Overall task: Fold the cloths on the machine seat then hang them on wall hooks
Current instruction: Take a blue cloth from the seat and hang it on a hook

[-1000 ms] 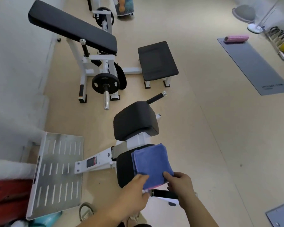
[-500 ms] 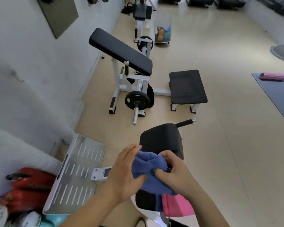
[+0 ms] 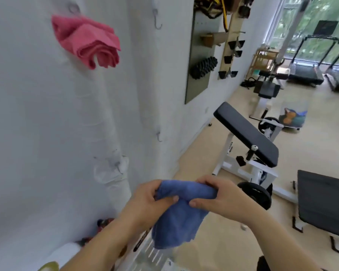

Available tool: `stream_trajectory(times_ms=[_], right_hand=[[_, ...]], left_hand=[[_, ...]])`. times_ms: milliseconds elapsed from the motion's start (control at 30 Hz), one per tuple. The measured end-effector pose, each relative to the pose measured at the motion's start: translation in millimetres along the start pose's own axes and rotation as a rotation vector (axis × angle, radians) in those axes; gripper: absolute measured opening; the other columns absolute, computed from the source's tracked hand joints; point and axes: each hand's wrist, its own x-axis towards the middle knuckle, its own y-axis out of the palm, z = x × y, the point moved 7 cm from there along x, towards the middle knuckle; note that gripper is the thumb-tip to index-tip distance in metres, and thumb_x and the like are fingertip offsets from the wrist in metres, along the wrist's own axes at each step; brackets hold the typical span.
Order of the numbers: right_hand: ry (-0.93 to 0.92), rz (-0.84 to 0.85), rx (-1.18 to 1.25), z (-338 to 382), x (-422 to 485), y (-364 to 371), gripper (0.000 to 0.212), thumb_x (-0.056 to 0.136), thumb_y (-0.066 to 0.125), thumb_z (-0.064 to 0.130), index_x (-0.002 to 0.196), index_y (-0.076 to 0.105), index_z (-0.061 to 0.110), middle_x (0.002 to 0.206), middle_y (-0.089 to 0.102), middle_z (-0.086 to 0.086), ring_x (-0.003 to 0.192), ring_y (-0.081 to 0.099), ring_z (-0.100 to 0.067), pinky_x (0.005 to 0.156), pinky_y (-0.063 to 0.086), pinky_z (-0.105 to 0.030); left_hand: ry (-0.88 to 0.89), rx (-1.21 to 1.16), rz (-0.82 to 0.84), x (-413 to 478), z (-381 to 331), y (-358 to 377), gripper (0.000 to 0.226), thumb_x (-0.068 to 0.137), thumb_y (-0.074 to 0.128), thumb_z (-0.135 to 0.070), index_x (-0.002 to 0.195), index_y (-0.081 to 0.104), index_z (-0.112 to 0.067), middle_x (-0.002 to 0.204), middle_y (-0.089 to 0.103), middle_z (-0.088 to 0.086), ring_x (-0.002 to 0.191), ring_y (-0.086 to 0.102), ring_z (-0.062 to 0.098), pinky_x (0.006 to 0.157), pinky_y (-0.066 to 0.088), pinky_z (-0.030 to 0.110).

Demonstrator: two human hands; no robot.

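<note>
Blue cloth (image 3: 180, 218) folded, pinched by left hand (image 3: 149, 200) and right hand (image 3: 221, 200), close together. Hanging step, likely. Next: raise to bare hook (image 3: 159, 136), 11 o'clock.

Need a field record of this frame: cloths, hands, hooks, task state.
blue cloth: bunched, held in the air, lower part hanging
left hand: grips blue cloth's top
right hand: grips the same top, beside the left
pink cloth: folded, hanging high on the wall
free hook: bare, right of pink cloth
lower hook: bare, above the hands
task state: pink hung, blue not yet hung
</note>
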Motion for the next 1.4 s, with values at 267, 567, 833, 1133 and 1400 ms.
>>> stream_trajectory(times_ms=[267,567,833,1133,1400], right_hand=[[-0.080,-0.169,0.404,74.6,123.0,-39.1,0.023,0.092,0.075,0.029,0.101,0.065,0.010,0.093,0.073,-0.013,0.087,0.071,-0.025,0.080,0.059,-0.044],[-0.274,-0.224,0.232,153.6,242.3,-185.8,0.019,0.094,0.071,0.036,0.107,0.065,0.024,0.099,0.074,0.005,0.095,0.071,-0.013,0.086,0.061,-0.031],[-0.432,-0.087,0.127,201.4,347.4,-272.9,0.026,0.089,0.078,0.030,0.111,0.066,0.025,0.101,0.078,0.001,0.093,0.076,-0.017,0.084,0.065,-0.041],[-0.639,-0.333,0.024,275.3,443.3,-331.0,0.019,0.094,0.064,0.016,0.103,0.059,0.031,0.089,0.073,0.000,0.081,0.070,-0.016,0.066,0.059,-0.022],[-0.732,-0.460,0.003,264.4,478.8,-307.4,0.022,0.082,0.057,-0.003,0.083,0.057,0.018,0.074,0.065,-0.006,0.062,0.053,-0.010,0.056,0.048,-0.020]], left_hand=[[0.043,-0.003,-0.108,73.2,-61.5,-101.7,0.018,0.096,0.067,-0.021,0.113,0.070,-0.027,0.104,0.079,-0.013,0.098,0.073,0.001,0.094,0.059,0.030],[0.268,0.292,-0.345,190.6,-214.0,-129.8,0.017,0.086,0.067,-0.026,0.097,0.060,-0.038,0.089,0.071,-0.016,0.083,0.068,0.004,0.078,0.059,0.026],[0.237,0.232,-0.558,301.7,-278.5,-170.3,0.014,0.093,0.062,-0.017,0.094,0.060,-0.030,0.093,0.069,-0.009,0.085,0.068,0.011,0.082,0.061,0.036],[0.400,0.577,-0.668,376.4,-363.6,-212.8,0.032,0.089,0.052,-0.010,0.106,0.053,-0.037,0.108,0.056,-0.007,0.088,0.061,0.014,0.080,0.057,0.035],[0.547,0.953,-0.795,379.5,-347.3,-201.2,0.013,0.097,0.055,-0.018,0.106,0.060,-0.026,0.109,0.051,-0.003,0.094,0.056,0.019,0.079,0.055,0.036]])
